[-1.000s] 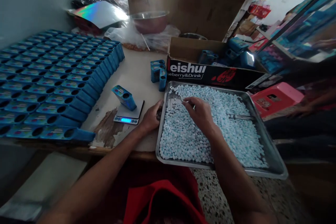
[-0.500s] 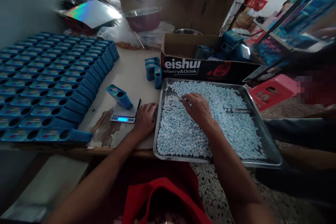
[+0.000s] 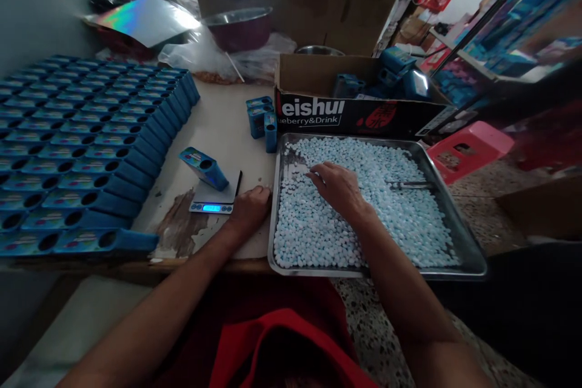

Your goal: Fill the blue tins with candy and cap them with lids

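Note:
A metal tray (image 3: 470,257) holds a wide layer of small white and pale blue pieces (image 3: 318,230). Over its left half is my right hand (image 3: 336,188), fingers bent and drawn together at the pieces; what they hold, if anything, is hidden. My left hand (image 3: 251,205) rests on the table between the scale and the tray, its fingers curled, and whether something is inside cannot be seen. One blue box (image 3: 204,168) with a round hole stands tilted on the small scale (image 3: 211,199), whose display glows blue. A metal utensil (image 3: 411,185) lies on the pieces.
Rows of blue boxes (image 3: 97,167) cover the table's left side. Several more stand beside the black carton (image 3: 359,115), which also contains blue boxes. Behind are a bowl (image 3: 240,30) and plastic bags. A red stool (image 3: 470,148) is at the right.
The view has shifted slightly. My left fingers are more curled than before. My right hand stays over the same part of the tray. At the right, a person's leg has moved.

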`<action>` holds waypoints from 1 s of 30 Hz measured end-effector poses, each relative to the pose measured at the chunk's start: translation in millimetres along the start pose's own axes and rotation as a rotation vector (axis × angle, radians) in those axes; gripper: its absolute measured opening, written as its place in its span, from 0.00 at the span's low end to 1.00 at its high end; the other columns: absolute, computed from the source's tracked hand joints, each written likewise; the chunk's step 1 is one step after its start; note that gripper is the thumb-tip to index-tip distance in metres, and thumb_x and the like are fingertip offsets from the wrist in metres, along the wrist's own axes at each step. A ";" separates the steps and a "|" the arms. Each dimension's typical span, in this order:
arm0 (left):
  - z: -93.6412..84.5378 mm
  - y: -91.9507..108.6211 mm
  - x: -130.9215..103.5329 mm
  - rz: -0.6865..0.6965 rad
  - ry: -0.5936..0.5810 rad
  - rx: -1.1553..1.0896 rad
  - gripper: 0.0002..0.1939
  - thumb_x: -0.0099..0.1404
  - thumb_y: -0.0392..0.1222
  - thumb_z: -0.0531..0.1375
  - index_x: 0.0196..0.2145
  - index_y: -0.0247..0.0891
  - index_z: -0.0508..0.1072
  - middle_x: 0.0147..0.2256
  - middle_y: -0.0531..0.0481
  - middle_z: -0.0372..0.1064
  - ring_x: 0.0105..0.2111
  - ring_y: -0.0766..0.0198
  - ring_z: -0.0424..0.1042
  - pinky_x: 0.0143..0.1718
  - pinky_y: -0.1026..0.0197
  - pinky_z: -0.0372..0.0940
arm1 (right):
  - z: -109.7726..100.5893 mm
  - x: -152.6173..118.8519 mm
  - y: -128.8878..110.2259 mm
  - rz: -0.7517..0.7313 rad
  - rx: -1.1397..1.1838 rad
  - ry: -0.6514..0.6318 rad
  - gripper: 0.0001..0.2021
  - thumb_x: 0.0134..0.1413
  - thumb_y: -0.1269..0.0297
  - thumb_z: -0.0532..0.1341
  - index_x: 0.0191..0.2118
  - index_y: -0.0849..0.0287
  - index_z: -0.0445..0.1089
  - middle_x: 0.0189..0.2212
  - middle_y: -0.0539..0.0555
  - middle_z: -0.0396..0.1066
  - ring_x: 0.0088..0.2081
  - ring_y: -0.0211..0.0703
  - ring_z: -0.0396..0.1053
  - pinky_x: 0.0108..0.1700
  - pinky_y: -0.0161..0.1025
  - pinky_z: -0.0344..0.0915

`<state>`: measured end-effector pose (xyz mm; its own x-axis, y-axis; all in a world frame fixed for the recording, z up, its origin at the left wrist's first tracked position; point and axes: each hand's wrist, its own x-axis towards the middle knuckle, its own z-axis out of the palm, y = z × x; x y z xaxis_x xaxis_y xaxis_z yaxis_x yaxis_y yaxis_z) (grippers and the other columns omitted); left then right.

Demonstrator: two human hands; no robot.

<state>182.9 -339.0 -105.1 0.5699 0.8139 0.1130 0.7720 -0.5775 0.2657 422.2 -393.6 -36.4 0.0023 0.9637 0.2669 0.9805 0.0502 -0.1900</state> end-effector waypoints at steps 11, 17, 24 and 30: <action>-25.3 13.0 17.8 -0.277 0.318 -0.378 0.21 0.71 0.51 0.49 0.22 0.40 0.57 0.20 0.56 0.53 0.24 0.68 0.59 0.27 0.65 0.53 | 1.1 0.2 8.4 0.002 -0.016 0.064 0.14 0.70 0.57 0.56 0.41 0.57 0.77 0.39 0.57 0.79 0.38 0.46 0.74 0.37 0.40 0.57; -65.0 59.7 60.9 -0.026 0.157 -0.976 0.22 0.68 0.59 0.57 0.26 0.38 0.65 0.23 0.57 0.59 0.24 0.69 0.59 0.26 0.66 0.55 | 0.2 1.8 15.2 0.010 -0.054 0.075 0.13 0.69 0.57 0.57 0.40 0.57 0.78 0.38 0.56 0.79 0.38 0.47 0.75 0.36 0.41 0.56; -102.5 4.7 49.5 -0.132 0.040 -0.848 0.16 0.63 0.51 0.62 0.33 0.33 0.77 0.30 0.48 0.75 0.29 0.65 0.71 0.31 0.64 0.64 | -4.2 0.3 18.0 0.029 0.048 0.153 0.12 0.67 0.58 0.58 0.40 0.57 0.78 0.38 0.56 0.79 0.37 0.47 0.74 0.38 0.41 0.59; -78.2 -31.1 -26.0 -0.106 -0.056 -0.462 0.10 0.61 0.41 0.65 0.40 0.37 0.80 0.35 0.47 0.79 0.32 0.59 0.76 0.37 0.59 0.68 | -2.0 3.7 -10.9 0.005 0.482 0.135 0.10 0.64 0.59 0.61 0.42 0.56 0.78 0.32 0.51 0.78 0.32 0.41 0.72 0.39 0.38 0.65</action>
<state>122.1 -337.2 -41.4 0.5184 0.8550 0.0139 0.6279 -0.3916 0.6726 411.9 -391.1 -31.5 0.0630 0.9234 0.3786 0.7780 0.1922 -0.5982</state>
